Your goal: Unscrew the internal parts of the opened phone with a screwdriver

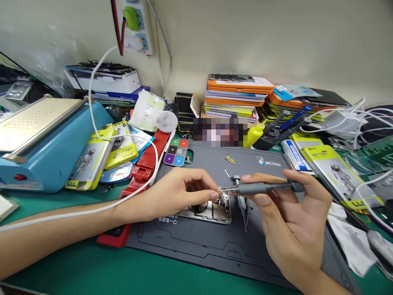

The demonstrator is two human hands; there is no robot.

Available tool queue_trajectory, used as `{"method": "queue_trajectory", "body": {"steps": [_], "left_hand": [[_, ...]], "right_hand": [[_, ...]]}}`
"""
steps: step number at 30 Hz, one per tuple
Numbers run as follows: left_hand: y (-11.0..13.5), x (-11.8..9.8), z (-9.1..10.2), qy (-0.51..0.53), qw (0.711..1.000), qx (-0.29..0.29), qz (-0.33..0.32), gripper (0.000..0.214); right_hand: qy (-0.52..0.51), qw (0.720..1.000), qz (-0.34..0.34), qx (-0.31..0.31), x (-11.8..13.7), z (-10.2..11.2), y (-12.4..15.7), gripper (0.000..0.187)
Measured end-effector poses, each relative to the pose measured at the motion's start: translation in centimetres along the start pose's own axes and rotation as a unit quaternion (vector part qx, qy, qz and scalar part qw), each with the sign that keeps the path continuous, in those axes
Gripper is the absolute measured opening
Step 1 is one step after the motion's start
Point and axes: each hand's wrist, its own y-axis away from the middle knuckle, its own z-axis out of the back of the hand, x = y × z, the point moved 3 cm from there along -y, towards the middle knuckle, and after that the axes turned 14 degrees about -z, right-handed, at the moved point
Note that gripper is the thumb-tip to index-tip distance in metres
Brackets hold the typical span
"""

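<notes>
In my right hand (291,221) I hold a slim grey screwdriver (258,188) almost level, its tip pointing left. My left hand (184,190) reaches over an opened phone (211,214), thumb and forefinger pinched at the screwdriver's tip. Whatever small piece lies between those fingers is too small to make out. Metal parts show inside the phone's frame, which is partly covered by my left hand. Just right of the phone, tweezers and another dark tool (242,205) lie on the grey work mat (196,243), partly hidden by my right hand.
A red clamp-like tool (144,168) and a blue heating machine (61,151) stand left. Battery packs (340,172) lie at the right, by a screwdriver holder (270,135). A multicoloured tray (176,152) sits on the mat's far left. A white cable (123,200) crosses my left forearm.
</notes>
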Motion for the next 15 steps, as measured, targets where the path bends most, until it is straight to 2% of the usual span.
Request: {"method": "queue_trajectory", "body": {"steps": [8, 15], "left_hand": [[-0.1, 0.1, 0.2, 0.006, 1.000, -0.006, -0.030, 0.018], [-0.2, -0.1, 0.0, 0.005, 0.999, 0.009, -0.041, 0.013]], "right_hand": [[-0.001, 0.999, -0.025, -0.022, -0.1, 0.1, -0.5, 0.041], [-0.058, 0.995, -0.077, 0.021, -0.3, 0.0, -1.1, 0.036]]}}
